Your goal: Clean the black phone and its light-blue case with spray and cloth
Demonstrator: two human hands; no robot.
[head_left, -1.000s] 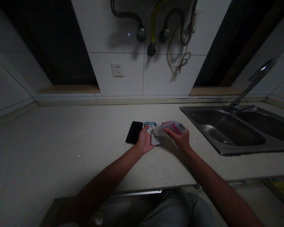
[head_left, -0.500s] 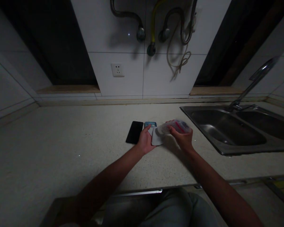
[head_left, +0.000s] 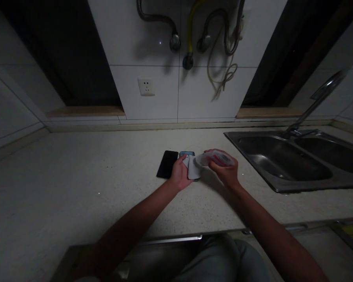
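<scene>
My left hand [head_left: 180, 175] is closed on a light grey cloth [head_left: 194, 168], which hangs over the fingers. My right hand [head_left: 228, 173] grips a clear plastic bottle [head_left: 222, 157] with a red marking. The bottle lies nearly on its side, its narrower end towards the cloth; whether the two touch I cannot tell. Left of my left hand, a black phone [head_left: 167, 164] rests flat on the counter. Just behind that hand shows the top of a blue phone or phone case [head_left: 187, 153], mostly covered by the hand and cloth.
The pale speckled countertop [head_left: 76, 176] runs along a tiled wall. To the right is a steel double sink [head_left: 275, 188] with a tall faucet [head_left: 312, 103]. A power socket [head_left: 146, 87] and hoses [head_left: 189, 35] are on the wall.
The bottle and my right hand have shifted slightly, and the bottle has turned a little. The cloth has moved a touch left and its shape has altered. The phone stays put.
</scene>
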